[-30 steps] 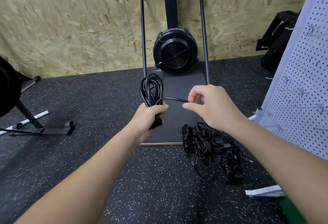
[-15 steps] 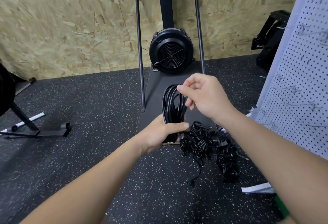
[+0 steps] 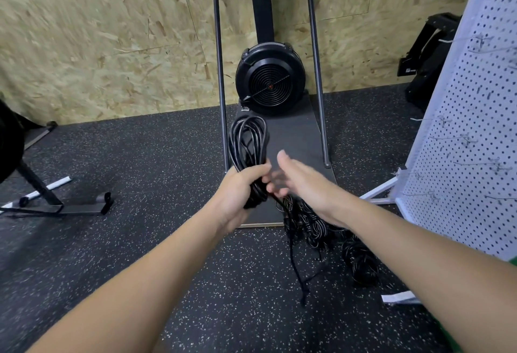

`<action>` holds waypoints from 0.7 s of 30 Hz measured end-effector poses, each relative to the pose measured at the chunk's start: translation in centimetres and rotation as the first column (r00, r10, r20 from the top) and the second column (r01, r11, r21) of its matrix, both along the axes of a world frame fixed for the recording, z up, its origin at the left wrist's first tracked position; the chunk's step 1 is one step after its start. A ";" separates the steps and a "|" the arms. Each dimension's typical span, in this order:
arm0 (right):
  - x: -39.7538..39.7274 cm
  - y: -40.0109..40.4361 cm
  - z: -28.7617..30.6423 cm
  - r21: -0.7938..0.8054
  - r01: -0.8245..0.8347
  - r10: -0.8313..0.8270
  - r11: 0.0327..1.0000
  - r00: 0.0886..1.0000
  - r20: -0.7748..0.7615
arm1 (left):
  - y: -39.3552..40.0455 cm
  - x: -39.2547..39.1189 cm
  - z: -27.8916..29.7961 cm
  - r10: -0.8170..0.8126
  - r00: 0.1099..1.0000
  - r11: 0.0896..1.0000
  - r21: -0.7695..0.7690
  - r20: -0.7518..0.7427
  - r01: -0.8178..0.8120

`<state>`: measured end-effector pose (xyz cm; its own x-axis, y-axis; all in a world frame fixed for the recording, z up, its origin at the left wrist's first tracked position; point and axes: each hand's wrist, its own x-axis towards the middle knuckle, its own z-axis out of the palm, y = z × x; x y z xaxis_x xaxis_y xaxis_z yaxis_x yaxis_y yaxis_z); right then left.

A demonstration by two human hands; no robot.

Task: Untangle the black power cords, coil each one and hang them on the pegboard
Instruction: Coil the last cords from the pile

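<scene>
Coiled cord upright in the left hand, frame centre.
Left fingers clenched its lower end, loops rising toward upper centre; the right hand, blurred, fingers apparently released, lay just right of it; pegboard stood farther right.

My hands work low centre over bare speckled floor; open room to the left. Right: pegboard with hooks jutting toward me, its white foot on the floor. Far: fan machine, frame posts flanking it. Near right: cord pile underfoot
</scene>
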<state>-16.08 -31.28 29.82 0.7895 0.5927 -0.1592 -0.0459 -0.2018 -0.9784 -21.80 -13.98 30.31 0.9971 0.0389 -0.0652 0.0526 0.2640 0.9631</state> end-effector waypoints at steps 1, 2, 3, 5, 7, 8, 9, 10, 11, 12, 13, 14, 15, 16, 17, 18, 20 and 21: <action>-0.7 0.1 -0.2 0.019 -0.116 0.117 0.993 0.990 -0.082 | 0.2 0.2 0.2 0.034 0.999 0.999 0.012 0.004 -0.035; -1.4 0.1 -0.1 -0.014 -0.241 0.237 0.970 0.963 -0.130 | 0.5 0.3 0.4 0.067 0.998 0.998 0.018 0.007 -0.067; -1.9 -0.1 0.1 -0.100 -0.352 0.339 0.930 0.932 -0.129 | 0.8 0.5 0.6 0.094 0.996 0.996 -0.001 0.010 -0.094; -2.2 -0.3 0.3 -0.297 -0.416 0.434 0.860 0.901 -0.005 | 1.9 0.8 0.6 0.145 0.989 0.987 -0.069 -0.009 -0.145; -1.9 -0.6 1.2 -0.415 -0.313 0.408 0.854 0.899 0.162 | 3.0 1.0 0.4 0.188 0.981 0.978 -0.085 -0.048 -0.192; -1.9 -0.9 2.1 -0.457 -0.279 0.410 0.845 0.886 0.217 | 3.5 1.1 0.2 0.204 0.977 0.975 -0.077 -0.067 -0.209; -1.9 -1.2 3.1 -0.491 -0.265 0.427 0.830 0.868 0.254 | 3.8 1.1 0.0 0.218 0.972 0.973 -0.057 -0.085 -0.223; -1.9 -1.6 4.0 -0.512 -0.258 0.443 0.819 0.852 0.278 | 4.1 1.0 -0.1 0.234 0.967 0.971 -0.026 -0.102 -0.237; -1.6 -2.1 4.7 -0.523 -0.258 0.458 0.812 0.838 0.297 | 4.3 1.0 -0.3 0.250 0.961 0.968 0.006 -0.116 -0.251; -1.4 -2.5 5.3 -0.522 -0.255 0.462 0.814 0.830 0.313 | 4.7 1.0 -0.5 0.264 0.956 0.965 0.034 -0.126 -0.262; -1.1 -2.8 5.7 -0.508 -0.253 0.458 0.824 0.824 0.334 | 5.2 1.0 -0.7 0.274 0.952 0.961 0.062 -0.137 -0.268; -0.8 -3.1 5.9 -0.472 -0.246 0.440 0.846 0.823 0.360 | 5.8 0.9 -0.8 0.276 0.949 0.959 0.100 -0.150 -0.264; -0.4 -3.3 5.9 -0.425 -0.242 0.415 0.872 0.826 0.382 | 6.4 0.9 -0.9 0.270 0.948 0.957 0.154 -0.169 -0.246; -0.2 -3.4 6.1 -0.373 -0.238 0.387 0.897 0.832 0.399 | 6.9 0.7 -0.8 0.256 0.949 0.952 0.218 -0.187 -0.214; -0.1 -3.5 6.2 -0.339 -0.232 0.367 0.912 0.830 0.420 | 7.1 0.4 -0.7 0.232 0.951 0.945 0.281 -0.205 -0.169; 0.0 -3.4 6.3 -0.318 -0.215 0.346 0.924 0.824 0.450 | 7.1 0.1 -0.6 0.203 0.955 0.934 0.337 -0.217 -0.122; 0.1 -3.1 6.1 -0.292 -0.150 0.289 0.944 0.803 0.521 | 6.1 -0.8 -0.1 0.114 0.963 0.914 0.405 -0.243 -0.006; 0.3 -3.1 5.9 -0.279 -0.103 0.247 0.955 0.798 0.550 | 5.4 -1.3 0.1 0.047 0.963 0.916 0.396 -0.265 0.064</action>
